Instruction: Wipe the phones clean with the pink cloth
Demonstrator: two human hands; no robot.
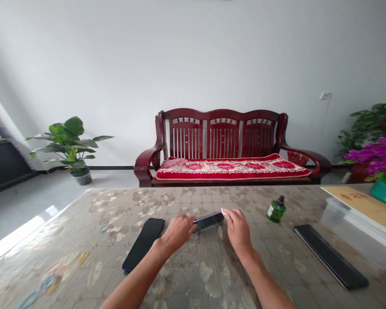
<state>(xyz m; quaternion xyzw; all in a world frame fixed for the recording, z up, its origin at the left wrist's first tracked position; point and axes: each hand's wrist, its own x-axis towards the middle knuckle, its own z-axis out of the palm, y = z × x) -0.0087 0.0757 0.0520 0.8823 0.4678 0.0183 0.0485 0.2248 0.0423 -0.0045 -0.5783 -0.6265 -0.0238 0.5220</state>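
Observation:
Above the table in front of me, a dark smartphone (209, 221) is tilted on its long edge. My left hand (179, 229) is closed around its left end. My right hand (239, 227) pinches a small whitish-pink cloth (224, 212) against the phone's right end; only a bit of the cloth shows past the fingers. Beside my left forearm a second black smartphone (144, 242) lies face up. Off to the right lies a long black phone-like object (330, 256), and a green glass bottle with a black cap (276, 209) stands beyond my right hand.
A patterned cover lies over the table (199, 274). Several coloured bands (45, 287) lie at the left. At the right are a brown envelope (357, 204), a clear plastic box (350, 234) and purple flowers (378, 156). A wooden bench (223, 113) stands behind the table.

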